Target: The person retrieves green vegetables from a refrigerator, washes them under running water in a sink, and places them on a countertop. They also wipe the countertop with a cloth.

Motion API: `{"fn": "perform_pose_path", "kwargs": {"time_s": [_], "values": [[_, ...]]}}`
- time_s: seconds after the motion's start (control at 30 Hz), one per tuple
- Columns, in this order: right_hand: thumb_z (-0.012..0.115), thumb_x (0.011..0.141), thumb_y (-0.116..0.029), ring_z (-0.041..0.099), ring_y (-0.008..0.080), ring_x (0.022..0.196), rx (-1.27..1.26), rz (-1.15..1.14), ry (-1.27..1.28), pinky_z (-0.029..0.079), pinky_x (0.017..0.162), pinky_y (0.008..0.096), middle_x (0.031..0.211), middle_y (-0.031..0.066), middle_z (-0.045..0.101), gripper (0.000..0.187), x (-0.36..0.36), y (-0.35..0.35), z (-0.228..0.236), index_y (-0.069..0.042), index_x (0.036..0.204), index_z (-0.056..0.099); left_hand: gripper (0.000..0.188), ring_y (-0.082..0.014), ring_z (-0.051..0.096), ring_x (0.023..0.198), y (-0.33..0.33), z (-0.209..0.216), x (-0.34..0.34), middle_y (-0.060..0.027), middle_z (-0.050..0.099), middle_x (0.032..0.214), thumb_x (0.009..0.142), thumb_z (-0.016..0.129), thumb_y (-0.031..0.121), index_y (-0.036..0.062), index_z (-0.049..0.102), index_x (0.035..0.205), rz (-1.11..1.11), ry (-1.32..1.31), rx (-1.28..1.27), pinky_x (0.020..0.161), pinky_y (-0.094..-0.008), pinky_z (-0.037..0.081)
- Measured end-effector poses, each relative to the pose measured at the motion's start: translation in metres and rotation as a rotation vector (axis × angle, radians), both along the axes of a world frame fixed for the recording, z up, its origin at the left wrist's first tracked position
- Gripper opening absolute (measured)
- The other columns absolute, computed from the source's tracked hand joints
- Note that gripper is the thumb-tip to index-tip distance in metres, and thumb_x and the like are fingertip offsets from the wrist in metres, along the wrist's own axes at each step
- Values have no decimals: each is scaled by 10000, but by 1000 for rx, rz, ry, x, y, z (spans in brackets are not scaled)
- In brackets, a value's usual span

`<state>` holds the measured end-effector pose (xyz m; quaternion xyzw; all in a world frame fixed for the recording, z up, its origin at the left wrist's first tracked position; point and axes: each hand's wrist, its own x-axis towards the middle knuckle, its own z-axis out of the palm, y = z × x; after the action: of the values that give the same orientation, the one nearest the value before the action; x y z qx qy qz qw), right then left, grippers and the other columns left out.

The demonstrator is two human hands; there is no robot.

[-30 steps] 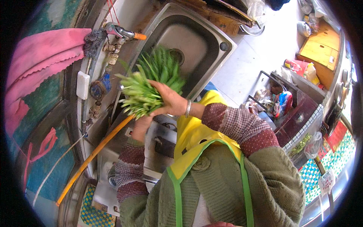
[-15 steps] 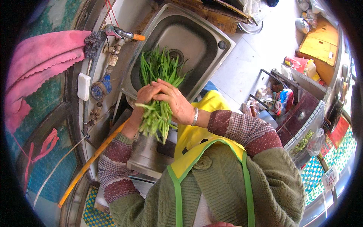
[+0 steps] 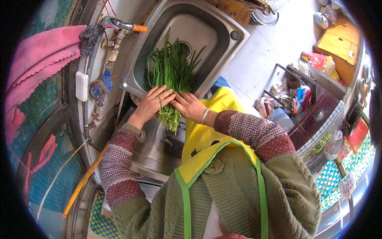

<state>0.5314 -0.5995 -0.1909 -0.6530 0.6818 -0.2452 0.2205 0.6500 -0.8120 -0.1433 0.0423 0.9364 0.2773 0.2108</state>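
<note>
A bunch of long, leafy greens [image 3: 171, 69] lies partly in a stainless steel sink basin [image 3: 205, 30], with its pale stem ends over the near rim and pointing toward me. My left hand [image 3: 152, 104] rests on the left side of the stems, fingers stretched out over them. On the other side, my right hand [image 3: 191, 106] touches the stems with its fingers extended and the thumb near the left fingertips. The leaves are loosely spread and hide part of the dark drain [image 3: 185, 48].
A tap with an orange nozzle [image 3: 139, 28] sticks out at the basin's left edge. A pink cloth [image 3: 47, 55] hangs at far left, above an orange hose [image 3: 83, 187]. To the right stand a lidded metal pot [image 3: 264, 16], a yellow wooden box [image 3: 340, 40] and several bagged goods.
The bunch has come down lower onto the sink edge and its leaves have spread. My hands, close together around the stems before, have moved apart and now lie on top.
</note>
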Motion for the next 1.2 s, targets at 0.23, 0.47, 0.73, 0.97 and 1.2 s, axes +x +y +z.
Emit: {"fn": "perform_pose_path", "kwargs": {"time_s": [0.23,0.47,0.73,0.97,1.2], "values": [[609,841,-206,572,360,1214,-46,-45,47,462,1000,481,1316,190,570,475,-5,10,7,-123,1299,516,717,-279,458,1391,16,-7,4,-35,510,1486,812,620,-66,167,488,1478,44,70,55,1155,-455,379],[688,787,-109,634,341,1119,105,-165,-266,510,932,435,1198,148,646,581,-15,-3,-13,-98,1332,488,778,-297,468,1380,20,-33,-3,-77,561,1420,707,829,68,134,528,1421,328,-21,259,1149,-454,379],[753,842,-351,659,419,980,133,-535,-636,531,830,512,1086,237,652,587,-67,-76,51,-52,1258,468,506,-266,564,1232,-45,1,-42,-120,583,1391,949,710,195,35,544,1399,766,24,557,1043,-411,450],[649,927,-361,575,445,1077,-274,-752,-769,481,902,483,1157,256,546,581,-90,-143,133,28,1303,439,708,-244,490,1320,-116,-5,-55,-68,478,1462,896,752,302,75,429,1483,1132,-46,1340,1128,-419,393],[546,953,-499,553,359,1106,-423,-810,-472,443,920,449,1201,198,550,589,-106,-149,175,29,1212,558,803,-234,476,1325,-101,38,-89,-51,474,1451,831,807,287,94,396,1493,1033,99,1369,1109,-407,422]]}}
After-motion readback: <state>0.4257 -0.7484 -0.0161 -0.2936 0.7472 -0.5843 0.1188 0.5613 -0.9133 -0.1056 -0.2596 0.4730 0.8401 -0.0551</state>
